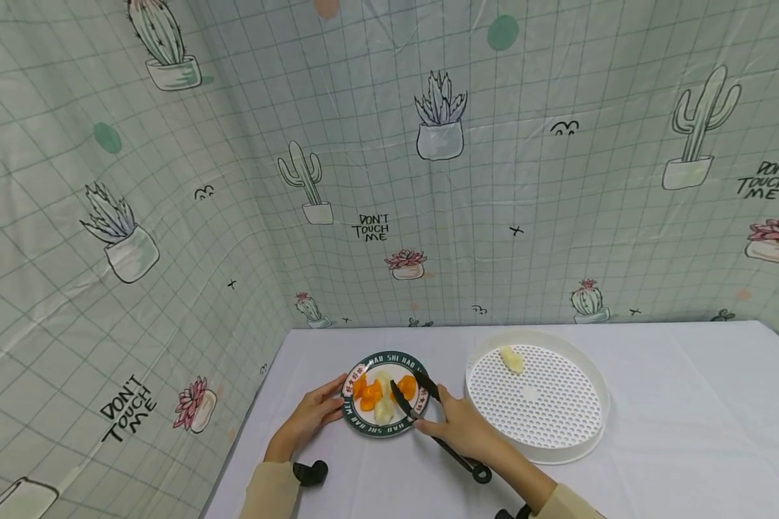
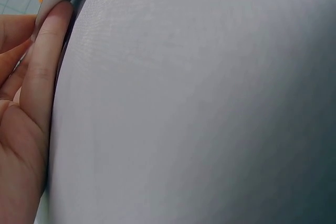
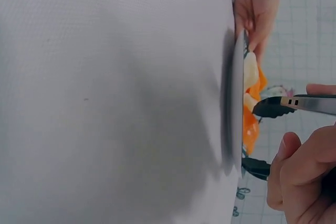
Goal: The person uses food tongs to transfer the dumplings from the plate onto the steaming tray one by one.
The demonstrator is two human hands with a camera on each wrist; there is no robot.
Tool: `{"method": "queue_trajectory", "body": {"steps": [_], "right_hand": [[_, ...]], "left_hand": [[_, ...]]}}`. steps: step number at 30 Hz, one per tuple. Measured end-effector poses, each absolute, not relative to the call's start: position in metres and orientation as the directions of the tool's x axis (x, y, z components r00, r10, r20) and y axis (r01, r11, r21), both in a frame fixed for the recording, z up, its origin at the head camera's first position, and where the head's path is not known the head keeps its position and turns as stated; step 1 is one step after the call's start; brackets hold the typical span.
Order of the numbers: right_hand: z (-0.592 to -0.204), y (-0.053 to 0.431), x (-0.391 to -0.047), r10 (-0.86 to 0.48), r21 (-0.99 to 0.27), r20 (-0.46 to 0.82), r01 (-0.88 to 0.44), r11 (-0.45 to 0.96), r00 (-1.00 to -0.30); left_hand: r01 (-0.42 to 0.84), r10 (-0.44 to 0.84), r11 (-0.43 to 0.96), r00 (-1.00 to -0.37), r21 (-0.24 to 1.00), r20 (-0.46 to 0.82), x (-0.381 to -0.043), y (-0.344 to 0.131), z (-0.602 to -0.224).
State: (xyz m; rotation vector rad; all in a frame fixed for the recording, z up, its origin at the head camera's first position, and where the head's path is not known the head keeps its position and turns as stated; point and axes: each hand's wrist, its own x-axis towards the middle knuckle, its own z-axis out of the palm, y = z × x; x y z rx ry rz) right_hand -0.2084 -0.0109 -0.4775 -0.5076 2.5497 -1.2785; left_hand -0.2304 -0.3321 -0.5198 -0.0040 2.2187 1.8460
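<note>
A round plate with a green lettered rim (image 1: 379, 432) holds orange pieces (image 1: 370, 396) and pale yellow pieces (image 1: 384, 413) that look like food. At its left edge my left hand (image 1: 310, 414) grips the rim; in the left wrist view a finger (image 2: 43, 61) lies under the plate's edge. My right hand (image 1: 462, 427) holds tongs (image 1: 451, 454) with black tips. Those tips stand apart over the plate's right side, on either side of an orange piece (image 1: 407, 388). Whether they touch it, I cannot tell. In the right wrist view one black tip (image 3: 274, 107) is close to the pieces.
Right of the plate stands a round white tray (image 1: 561, 404) full of small holes, with one pale yellow piece (image 1: 511, 360) on it. A white cloth covers the table (image 1: 681, 425). Behind and to the left hangs a cactus-print sheet (image 1: 493, 180).
</note>
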Motion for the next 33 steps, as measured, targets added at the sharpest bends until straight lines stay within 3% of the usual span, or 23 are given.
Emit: {"method": "queue_trajectory", "body": {"steps": [33], "right_hand": [[-0.4779, -0.0132, -0.2056, -0.459, -0.849, 0.013, -0.253, 0.465, -0.888]], "left_hand": [[-0.162, 0.178, 0.176, -0.965, 0.971, -0.193, -0.2312, -0.3344, -0.5213]]}}
